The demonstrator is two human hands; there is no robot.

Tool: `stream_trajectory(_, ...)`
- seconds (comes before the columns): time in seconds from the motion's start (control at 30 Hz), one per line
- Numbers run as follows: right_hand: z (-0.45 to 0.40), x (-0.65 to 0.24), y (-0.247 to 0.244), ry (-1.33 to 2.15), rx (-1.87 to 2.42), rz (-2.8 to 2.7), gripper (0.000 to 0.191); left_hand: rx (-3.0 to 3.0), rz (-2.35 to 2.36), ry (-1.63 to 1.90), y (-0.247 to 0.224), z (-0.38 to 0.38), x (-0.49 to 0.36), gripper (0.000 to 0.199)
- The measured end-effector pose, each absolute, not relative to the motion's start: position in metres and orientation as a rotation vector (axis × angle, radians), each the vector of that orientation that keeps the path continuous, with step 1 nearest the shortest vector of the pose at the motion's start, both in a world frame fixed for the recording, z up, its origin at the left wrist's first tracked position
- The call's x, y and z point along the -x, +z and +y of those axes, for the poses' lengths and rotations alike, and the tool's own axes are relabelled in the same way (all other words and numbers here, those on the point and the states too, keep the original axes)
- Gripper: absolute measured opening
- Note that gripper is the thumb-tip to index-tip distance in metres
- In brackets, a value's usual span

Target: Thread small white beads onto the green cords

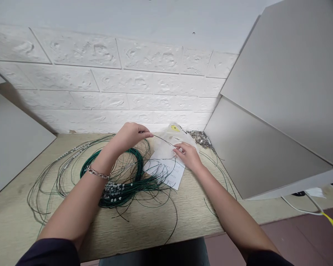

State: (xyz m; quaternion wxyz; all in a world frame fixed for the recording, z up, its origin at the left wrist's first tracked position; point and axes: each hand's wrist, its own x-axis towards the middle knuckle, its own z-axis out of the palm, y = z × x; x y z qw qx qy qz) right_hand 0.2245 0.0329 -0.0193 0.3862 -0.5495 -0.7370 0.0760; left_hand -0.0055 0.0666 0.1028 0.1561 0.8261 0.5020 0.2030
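A thin dark wire (163, 140) runs between my two hands, raised over the table. My left hand (133, 133) pinches one part of it between thumb and fingers. Lower and to the right, my right hand (186, 153) pinches the wire near its other visible part. Below my left arm lies a coiled bundle of green and black wires (140, 162), with small white beads (115, 190) clustered on it. Loose wire ends fan out over a sheet of paper with handwriting (173, 173). Behind my right hand is a clear plastic bag (162, 147) with a yellow mark.
More loose wires with white pieces (69, 157) spread across the left of the wooden table (133, 232). A pile of small bits (201, 139) sits in the back corner. White panels (266, 144) stand at both sides, a white brick-pattern wall (138, 81) behind. A yellow-tipped cable (331, 223) hangs at right.
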Motion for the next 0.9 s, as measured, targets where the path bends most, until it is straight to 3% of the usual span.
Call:
stream_trajectory(0.3,0.027,-0.225,-0.017,0.115,1.357,-1.862,0.016,-2.369,1.410,0.478,0.103,0.070,0.011,0.037)
stream_trajectory(0.4,0.025,-0.222,-0.015,-0.007,1.318,-1.800,0.028,-2.423,1.345,0.335,0.102,0.065,0.004,0.050)
stream_trajectory(0.53,0.017,-0.209,-0.007,-0.301,1.115,-1.676,0.040,-2.473,1.046,0.314,0.089,0.056,-0.012,0.046)
stream_trajectory(0.9,0.016,-0.192,0.000,-0.684,1.049,-1.975,0.016,-2.409,0.985,0.275,0.068,0.048,-0.029,0.070)
